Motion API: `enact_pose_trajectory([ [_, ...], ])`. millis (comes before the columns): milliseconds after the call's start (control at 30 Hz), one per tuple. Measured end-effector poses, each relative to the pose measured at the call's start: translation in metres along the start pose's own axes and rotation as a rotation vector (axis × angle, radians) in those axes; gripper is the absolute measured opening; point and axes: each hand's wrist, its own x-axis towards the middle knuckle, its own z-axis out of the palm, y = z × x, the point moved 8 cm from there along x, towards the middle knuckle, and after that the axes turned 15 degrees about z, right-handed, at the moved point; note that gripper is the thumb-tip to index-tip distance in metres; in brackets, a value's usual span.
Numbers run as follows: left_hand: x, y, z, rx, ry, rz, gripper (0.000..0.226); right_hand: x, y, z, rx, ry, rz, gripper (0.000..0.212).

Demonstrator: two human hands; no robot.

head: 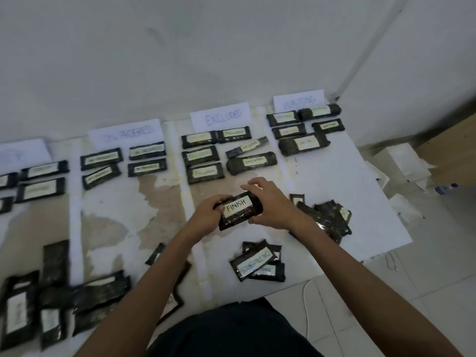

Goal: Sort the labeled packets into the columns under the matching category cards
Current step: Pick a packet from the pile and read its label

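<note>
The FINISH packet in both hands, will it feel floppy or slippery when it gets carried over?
The FINISH packet looks glossy, so probably somewhat slippery. The left hand and right hand pinch its ends and it spans flat, suggesting some stiffness. Likely light.

The pale tiled floor (360, 292) is covered by white paper sheets (334, 181). White category cards (220, 116), sorted dark labelled packets (204, 173) and unsorted packet piles (257, 264) lie on them.

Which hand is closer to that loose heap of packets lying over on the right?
The right hand. It holds the end of the FINISH packet nearest the heap of packets. The left hand grips the packet's far end, away from the heap.
</note>
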Motion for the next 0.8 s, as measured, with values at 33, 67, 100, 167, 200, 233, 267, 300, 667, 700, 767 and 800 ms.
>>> enact_pose_trajectory([
  [33, -0.006, -0.005, -0.012, 0.01, 0.006, 0.004, 0.036, 0.002, -0.018, 0.003, -0.087, 0.021, -0.065, 0.078],
  [67, -0.012, -0.01, -0.025, 0.017, 0.014, 0.004, 0.035, 0.004, -0.034, 0.008, -0.151, 0.033, -0.118, 0.073],
  [100, -0.018, -0.014, -0.036, 0.021, 0.024, 0.002, 0.035, 0.005, -0.05, 0.012, -0.194, 0.035, -0.161, 0.07],
  [167, -0.031, -0.024, -0.059, 0.024, 0.046, -0.014, 0.035, 0.007, -0.078, 0.023, -0.262, 0.027, -0.232, 0.067],
  [200, -0.037, -0.03, -0.069, 0.021, 0.059, -0.025, 0.034, 0.008, -0.091, 0.029, -0.297, 0.022, -0.264, 0.066],
  [233, -0.044, -0.036, -0.08, 0.014, 0.076, -0.037, 0.034, 0.009, -0.104, 0.036, -0.326, 0.018, -0.296, 0.065],
  [267, -0.051, -0.043, -0.09, 0.002, 0.097, -0.051, 0.033, 0.01, -0.116, 0.042, -0.342, 0.012, -0.325, 0.064],
  [300, -0.058, -0.049, -0.1, -0.01, 0.119, -0.063, 0.032, 0.01, -0.128, 0.049, -0.344, 0.004, -0.351, 0.063],
  [667, -0.135, -0.11, -0.236, 0.098, 0.477, -0.114, 0.038, 0.039, -0.254, 0.103, -0.256, -0.038, -0.416, 0.066],
  [700, -0.142, -0.116, -0.251, 0.152, 0.498, -0.099, 0.039, 0.043, -0.267, 0.109, -0.253, -0.045, -0.413, 0.066],
  [767, -0.157, -0.133, -0.279, 0.253, 0.526, -0.087, 0.041, 0.054, -0.292, 0.124, -0.242, -0.057, -0.412, 0.066],
  [800, -0.164, -0.144, -0.292, 0.292, 0.53, -0.102, 0.042, 0.059, -0.305, 0.131, -0.236, -0.064, -0.41, 0.065],
])
